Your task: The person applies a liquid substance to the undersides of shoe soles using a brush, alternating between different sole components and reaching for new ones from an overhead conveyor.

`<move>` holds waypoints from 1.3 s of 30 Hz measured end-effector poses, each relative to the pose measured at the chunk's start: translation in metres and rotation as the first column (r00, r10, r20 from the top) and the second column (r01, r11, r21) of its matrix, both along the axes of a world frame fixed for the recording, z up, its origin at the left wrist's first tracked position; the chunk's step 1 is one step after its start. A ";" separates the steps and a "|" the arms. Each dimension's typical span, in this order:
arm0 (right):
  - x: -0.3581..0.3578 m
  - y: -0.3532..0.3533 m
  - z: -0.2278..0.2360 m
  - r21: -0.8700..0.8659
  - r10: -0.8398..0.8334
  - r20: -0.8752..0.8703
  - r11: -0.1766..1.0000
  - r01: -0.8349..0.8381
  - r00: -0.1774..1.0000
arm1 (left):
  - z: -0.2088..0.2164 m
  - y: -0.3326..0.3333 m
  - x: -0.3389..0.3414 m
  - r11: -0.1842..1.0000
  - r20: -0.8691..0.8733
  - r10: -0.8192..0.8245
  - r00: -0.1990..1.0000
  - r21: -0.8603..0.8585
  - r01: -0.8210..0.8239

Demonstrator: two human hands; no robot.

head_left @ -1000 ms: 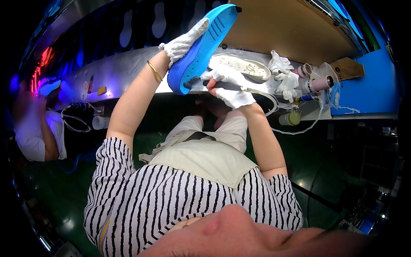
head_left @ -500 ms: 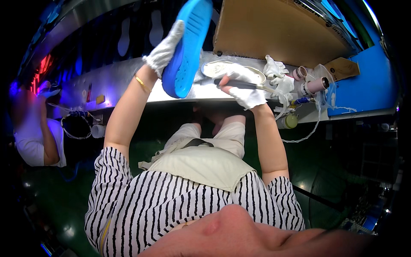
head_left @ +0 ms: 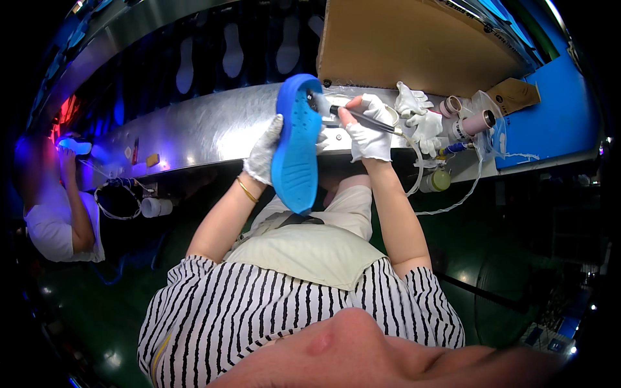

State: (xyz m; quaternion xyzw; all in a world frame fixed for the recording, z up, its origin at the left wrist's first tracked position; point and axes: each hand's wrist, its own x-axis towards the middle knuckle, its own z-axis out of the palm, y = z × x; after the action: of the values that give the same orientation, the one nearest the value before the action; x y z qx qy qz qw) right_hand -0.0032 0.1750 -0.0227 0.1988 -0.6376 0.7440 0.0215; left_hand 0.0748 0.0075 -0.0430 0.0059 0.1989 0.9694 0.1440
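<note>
A blue shoe sole (head_left: 296,152) stands nearly upright in front of me, its holed and ribbed side showing. My left hand (head_left: 264,150), in a white glove, is closed round its left edge, and gloved fingertips show past the right edge. My right hand (head_left: 370,132), in a white glove with bare fingertips, pinches the dark handle of a brush (head_left: 362,118). The brush's pale, blurred tip lies at the upper right of the sole; whether it touches cannot be made out. A clear hose (head_left: 419,165) runs from the handle's rear end. Behind the right hand, a white dish (head_left: 387,111) is partly hidden.
White gloves (head_left: 424,123), pink rolls (head_left: 475,123) and a green-yellow jar (head_left: 438,181) are at the right of the metal bench (head_left: 213,123). A cardboard sheet (head_left: 414,45) stands behind. Dark racks hold pale soles (head_left: 233,52). Another person (head_left: 61,213) works at far left.
My left hand has brought the sole down and nearer and turned it so its other end is up. The brush has moved from over the dish to the sole's upper right.
</note>
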 end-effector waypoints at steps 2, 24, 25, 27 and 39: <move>0.004 -0.007 0.009 0.086 -0.050 -0.199 0.994 0.068 0.979 | -0.011 0.010 -0.002 0.998 0.000 -0.014 1.000 -0.061 0.014; 0.048 -0.014 0.023 0.380 0.293 -0.419 0.916 -0.128 0.860 | -0.003 -0.010 -0.027 0.956 0.039 0.245 0.969 -0.179 -0.234; 0.050 -0.011 0.028 0.436 0.345 -0.387 0.886 -0.160 0.855 | 0.000 -0.013 -0.026 0.957 0.037 0.248 0.968 -0.165 -0.239; 0.049 -0.006 0.023 0.439 0.400 -0.243 0.858 -0.268 0.884 | 0.006 -0.017 -0.025 0.960 0.028 0.252 0.967 -0.137 -0.246; 0.037 0.004 0.030 0.381 0.268 -0.214 0.908 -0.172 0.939 | 0.013 -0.023 -0.032 0.956 -0.037 0.290 0.956 0.054 -0.288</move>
State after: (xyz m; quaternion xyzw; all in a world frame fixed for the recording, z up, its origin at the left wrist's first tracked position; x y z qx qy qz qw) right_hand 0.0334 0.1792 0.0068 0.3670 -0.7265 0.5807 -0.0158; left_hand 0.0429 -0.0160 -0.0301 0.0017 0.1773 0.9841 -0.0038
